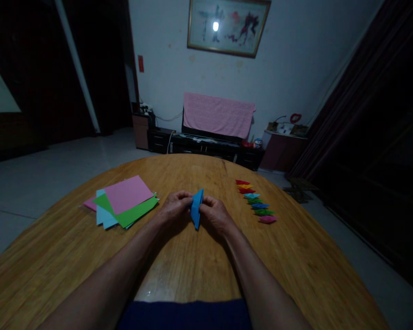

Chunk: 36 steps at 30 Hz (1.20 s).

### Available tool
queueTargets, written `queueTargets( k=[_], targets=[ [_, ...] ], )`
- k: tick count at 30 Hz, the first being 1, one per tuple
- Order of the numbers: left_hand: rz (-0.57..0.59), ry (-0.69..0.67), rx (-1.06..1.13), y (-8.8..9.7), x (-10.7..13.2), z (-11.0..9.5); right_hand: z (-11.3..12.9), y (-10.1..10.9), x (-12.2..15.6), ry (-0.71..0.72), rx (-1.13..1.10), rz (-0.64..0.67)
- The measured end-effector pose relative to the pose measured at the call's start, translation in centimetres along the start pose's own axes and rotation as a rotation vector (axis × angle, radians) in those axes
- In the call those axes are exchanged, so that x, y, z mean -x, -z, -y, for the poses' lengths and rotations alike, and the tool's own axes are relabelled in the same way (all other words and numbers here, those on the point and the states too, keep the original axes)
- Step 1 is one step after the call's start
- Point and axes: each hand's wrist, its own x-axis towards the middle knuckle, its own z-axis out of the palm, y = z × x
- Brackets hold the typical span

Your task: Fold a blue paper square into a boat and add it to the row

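Between my two hands is a folded piece of blue paper (197, 210), long and narrow with pointed ends, one tip away from me and one toward me. My left hand (176, 205) pinches its left side with thumb and fingers. On the opposite side, my right hand (216, 213) grips it the same way, fingertips partly hidden behind the paper. Off to the right lies a row of several small folded paper boats in red, orange, light blue, green, blue and pink, the pink one (267, 220) nearest me.
A loose stack of coloured sheets, with a pink sheet (129, 195) on top and a green sheet (137, 214) under it, lies on the left of the round wooden table (186, 275). Beyond the table's far edge stands a low black cabinet (206, 145) with a pink cloth (218, 115) above.
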Motion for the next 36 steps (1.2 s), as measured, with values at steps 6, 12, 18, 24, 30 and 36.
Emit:
queueTargets(
  k=[6,12,18,24,30,36],
  targets=[
    [-0.092,-0.099,-0.035,-0.3,-0.1,0.6,-1.4,0.8,-1.2,0.183,0.332,-0.192],
    [-0.154,-0.155,-0.265,-1.4,1.4,-1.4,-1.5,0.9,-1.1,0.44,0.734,-0.3],
    [-0.219,-0.211,-0.487,-1.7,0.8,-1.4,-1.3,0.3,-0.5,0.588,0.983,-0.313],
    [-0.26,-0.294,-0.806,-1.5,0.2,-0.3,-1.6,-0.1,-0.4,0.621,1.001,-0.299],
    [-0.264,-0.291,-1.103,-1.8,0.5,-0.8,-1.8,-0.4,-0.3,0.642,1.056,-0.277],
    [-0.252,-0.275,-1.2,-1.9,0.6,-0.7,-1.8,-0.4,-0.3,0.619,1.089,-0.276]
  ],
)
